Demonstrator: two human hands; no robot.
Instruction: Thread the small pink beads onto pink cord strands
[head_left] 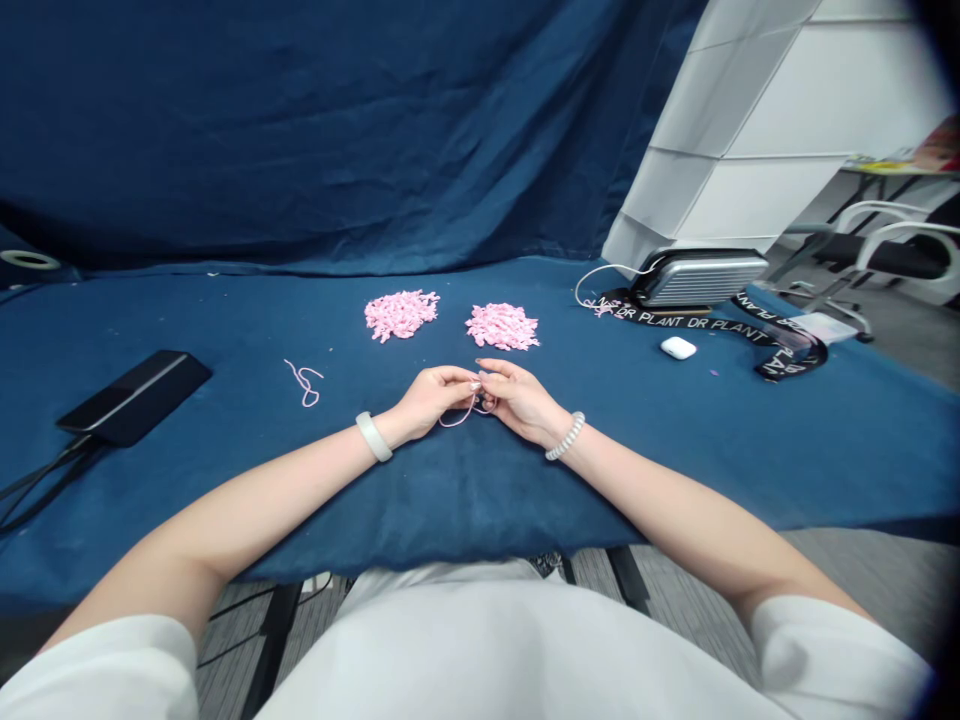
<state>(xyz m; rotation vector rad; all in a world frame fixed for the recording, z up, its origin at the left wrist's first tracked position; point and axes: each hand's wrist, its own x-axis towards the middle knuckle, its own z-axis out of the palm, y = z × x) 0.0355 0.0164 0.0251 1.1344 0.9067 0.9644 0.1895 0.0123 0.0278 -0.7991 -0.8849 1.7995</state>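
Observation:
Near the front of the blue cloth-covered table [360, 380], my left hand [435, 400] and my right hand [521, 402] meet fingertip to fingertip. Both are closed in a pinch on a thin pink cord [456, 424], which loops down below the fingers. The cord's ends are partly hidden by my fingers. Just beyond my hands lie two heaps of small pink pieces, a left heap [401, 315] and a right heap [502, 326]; what each piece is cannot be made out. A loose curled length of pink cord [304, 384] rests left of my left hand.
A black flat device [135, 397] with cables lies at the left. Toward the right are a silver ribbed case [705, 277], a black lettered strap [690, 321] and a white earbud case [679, 347]. A blue curtain [337, 130] hangs behind; chairs [900, 245] stand beyond.

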